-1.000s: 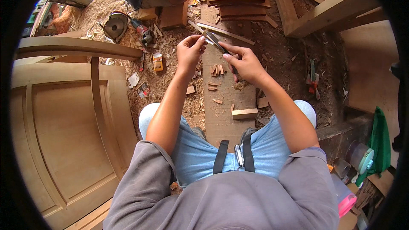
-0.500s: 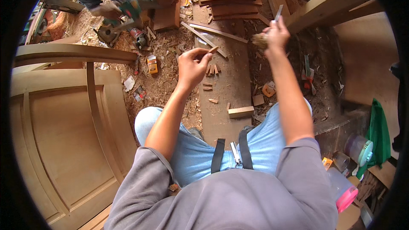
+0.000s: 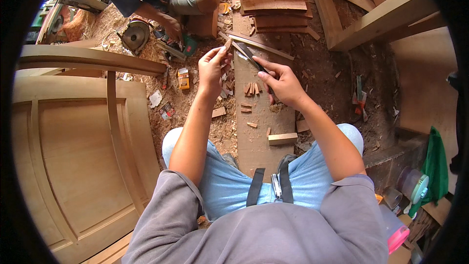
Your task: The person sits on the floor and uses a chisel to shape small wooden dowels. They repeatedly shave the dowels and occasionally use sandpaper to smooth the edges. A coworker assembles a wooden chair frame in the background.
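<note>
The left hand (image 3: 212, 68) is raised over the far end of a plank (image 3: 256, 132), thumb and fingertips pinched together on a small wood peg (image 3: 227, 45) that points up and away; the right hand (image 3: 283, 85) is just to its right, fingers wrapped tight round the handle of a knife (image 3: 250, 55), whose dark blade slants far-left toward the peg; whether blade and peg touch I cannot tell; the plank runs from between the person's knees away into the scene, with a block (image 3: 282, 139) lying across its near right edge and a cluster of small chips (image 3: 251, 89) on it below the hands; sawdust covers the ground on both sides; a large door panel (image 3: 73, 166) lies to the left; at far left another person's hand (image 3: 172, 23) reaches down near a circular saw (image 3: 134, 35); stacked boards (image 3: 276, 7) lie beyond the plank's far end; a green cloth (image 3: 436, 171) hangs at the right rim.
</note>
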Tool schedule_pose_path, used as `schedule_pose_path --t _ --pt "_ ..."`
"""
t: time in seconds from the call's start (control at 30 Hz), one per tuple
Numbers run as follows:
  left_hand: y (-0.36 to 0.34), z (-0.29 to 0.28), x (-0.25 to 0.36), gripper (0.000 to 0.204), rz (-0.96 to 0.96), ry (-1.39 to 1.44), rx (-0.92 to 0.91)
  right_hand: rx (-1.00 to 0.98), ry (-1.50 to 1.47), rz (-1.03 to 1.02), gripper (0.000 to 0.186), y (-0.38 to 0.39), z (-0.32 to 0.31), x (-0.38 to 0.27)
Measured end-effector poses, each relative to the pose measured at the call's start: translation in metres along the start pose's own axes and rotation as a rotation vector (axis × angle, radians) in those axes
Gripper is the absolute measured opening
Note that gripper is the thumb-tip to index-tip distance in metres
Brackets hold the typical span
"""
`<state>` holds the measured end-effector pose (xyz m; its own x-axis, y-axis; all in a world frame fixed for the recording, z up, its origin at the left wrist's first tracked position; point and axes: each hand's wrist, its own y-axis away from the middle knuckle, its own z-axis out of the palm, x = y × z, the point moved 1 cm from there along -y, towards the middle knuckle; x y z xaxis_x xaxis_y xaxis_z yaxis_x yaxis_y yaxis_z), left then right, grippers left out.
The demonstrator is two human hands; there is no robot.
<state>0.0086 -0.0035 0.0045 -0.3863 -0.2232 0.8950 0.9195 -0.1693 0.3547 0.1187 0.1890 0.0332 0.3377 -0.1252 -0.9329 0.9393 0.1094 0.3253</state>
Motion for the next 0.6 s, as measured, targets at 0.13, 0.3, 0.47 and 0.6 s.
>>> schedule_pose_path --t 0.13,0.3,0.47,0.6 --pt "-0.004 0.002 -0.008 0.014 -0.024 0.027 -0.069 -0.008 -0.013 -0.029 0.048 -0.005 -0.005 0.013" --pt "-0.009 0.002 -0.011 0.016 -0.07 0.127 -0.176 -0.03 -0.057 -0.102 0.047 -0.004 -0.004 0.02" --pt "0.013 0.015 0.001 0.017 -0.086 -0.122 -0.342 0.356 -0.261 0.048 0.038 -0.01 -0.016 -0.025" --pt "0.036 0.018 -0.003 0.017 -0.121 -0.063 -0.291 0.898 -0.501 -0.376 0.043 -0.011 -0.088 -0.045"
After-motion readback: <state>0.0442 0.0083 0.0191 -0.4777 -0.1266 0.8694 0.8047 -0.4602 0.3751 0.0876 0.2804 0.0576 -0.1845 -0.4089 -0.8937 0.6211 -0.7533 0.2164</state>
